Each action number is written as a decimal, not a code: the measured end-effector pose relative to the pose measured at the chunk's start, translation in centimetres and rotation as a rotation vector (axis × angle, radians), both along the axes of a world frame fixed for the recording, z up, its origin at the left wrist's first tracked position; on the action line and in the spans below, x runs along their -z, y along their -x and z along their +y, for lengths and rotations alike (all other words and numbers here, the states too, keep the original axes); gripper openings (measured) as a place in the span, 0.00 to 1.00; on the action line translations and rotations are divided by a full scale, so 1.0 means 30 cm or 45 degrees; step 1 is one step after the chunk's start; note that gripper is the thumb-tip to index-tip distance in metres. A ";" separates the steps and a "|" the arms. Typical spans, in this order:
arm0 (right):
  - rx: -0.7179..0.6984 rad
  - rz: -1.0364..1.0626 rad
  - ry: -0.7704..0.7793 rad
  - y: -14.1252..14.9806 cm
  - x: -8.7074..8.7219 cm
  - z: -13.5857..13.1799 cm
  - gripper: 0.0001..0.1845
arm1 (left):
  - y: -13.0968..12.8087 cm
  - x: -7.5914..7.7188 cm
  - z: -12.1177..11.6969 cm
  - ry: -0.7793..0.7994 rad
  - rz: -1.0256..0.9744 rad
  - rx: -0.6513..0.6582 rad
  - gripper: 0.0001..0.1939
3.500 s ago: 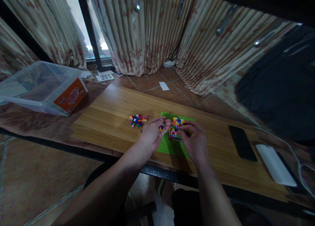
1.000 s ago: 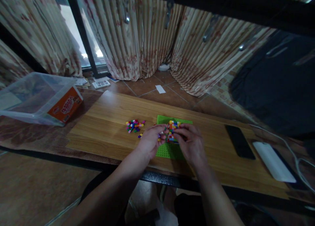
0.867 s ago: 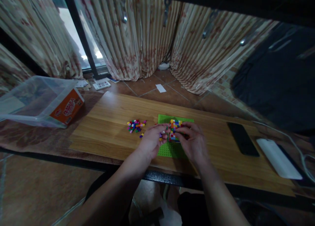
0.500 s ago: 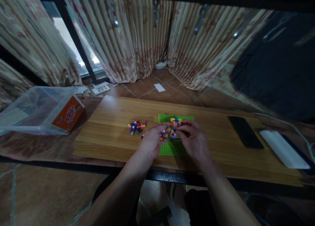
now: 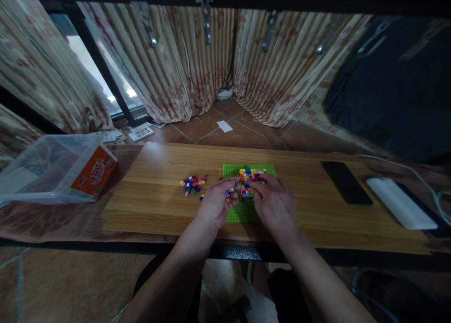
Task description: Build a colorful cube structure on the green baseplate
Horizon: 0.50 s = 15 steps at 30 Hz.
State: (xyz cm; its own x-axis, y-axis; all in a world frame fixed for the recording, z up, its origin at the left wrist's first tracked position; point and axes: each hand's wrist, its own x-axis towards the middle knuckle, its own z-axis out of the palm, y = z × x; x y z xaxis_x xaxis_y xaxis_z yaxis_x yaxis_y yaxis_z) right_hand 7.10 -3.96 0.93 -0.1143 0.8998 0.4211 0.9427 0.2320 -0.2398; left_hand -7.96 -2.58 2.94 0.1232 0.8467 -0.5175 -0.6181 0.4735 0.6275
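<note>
My left hand (image 5: 213, 203) is half curled, palm turned inward, around several small toy bricks (image 5: 228, 197), purple and yellow among them. Beside it, a low block of multicoloured bricks (image 5: 247, 174) stands on a green studded baseplate (image 5: 241, 215). My right hand (image 5: 276, 202) reaches over the right side of this block, with thumb and forefinger close together at its bricks. Whatever lies between those fingertips is hidden or too small to name. Left of my left hand, a heap of loose bricks (image 5: 192, 185) lies on the wooden board.
The wooden board (image 5: 141, 198) rests on a dark-edged table. A clear plastic box (image 5: 52, 168) with an orange label stands at the far left. To the right lie a black phone (image 5: 347, 182), a white slab-shaped object (image 5: 400, 203) and a white cable (image 5: 405, 165).
The view has shifted slightly. My right hand has drawn a little back toward me across the brick block, uncovering more of its far right edge. My left hand stays about the same, holding its bricks.
</note>
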 end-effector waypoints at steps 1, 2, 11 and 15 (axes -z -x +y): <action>0.028 -0.049 -0.003 0.007 -0.007 -0.006 0.14 | 0.000 0.002 0.001 0.004 0.005 0.000 0.06; 0.049 -0.093 -0.004 0.014 -0.014 -0.011 0.14 | -0.001 0.004 0.001 0.008 0.010 -0.001 0.06; 0.091 0.041 -0.055 0.021 -0.006 -0.020 0.14 | 0.000 0.016 0.002 -0.024 -0.006 0.020 0.08; -0.054 0.420 -0.127 0.018 -0.017 -0.002 0.13 | -0.003 0.018 -0.003 -0.050 -0.001 0.027 0.12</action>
